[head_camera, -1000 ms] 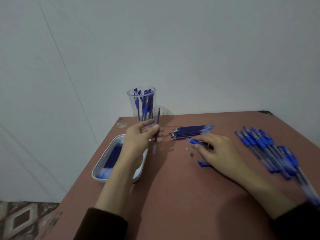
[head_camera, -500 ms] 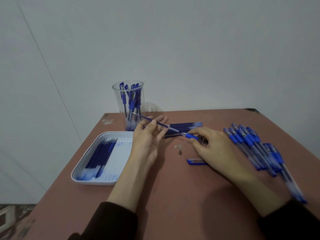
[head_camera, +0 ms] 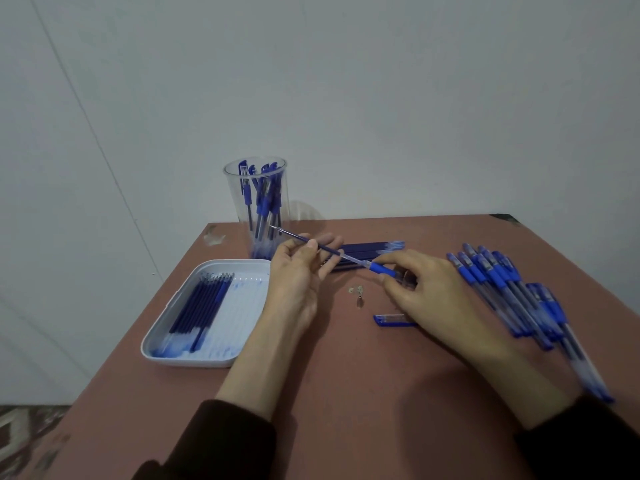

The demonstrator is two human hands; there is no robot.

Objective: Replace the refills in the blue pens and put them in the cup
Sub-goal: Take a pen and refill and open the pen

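Refill [head_camera: 295,238] touching blue pen barrel [head_camera: 382,270] just in front of the cup [head_camera: 232,216].
Left hand [head_camera: 298,277] pinches the refill; right hand [head_camera: 427,294] pinches the barrel's blue grip.

Plain indoor room with a makeshift bench setup; home or workplace, can't tell. Bare off-white painted wall [head_camera: 346,98] with a thin line [head_camera: 86,126] running down it. Small reddish-brown matte table [head_camera: 346,393] pushed against the wall, its far right corner [head_camera: 504,218] worn dark. Brown-and-white patterned floor tiles [head_camera: 20,431] at lower left. Gear on the table: clear plastic cup [head_camera: 232,216] of blue pens [head_camera: 265,202] and a white rectangular plastic tray [head_camera: 194,362] of dark blue refills [head_camera: 201,306].
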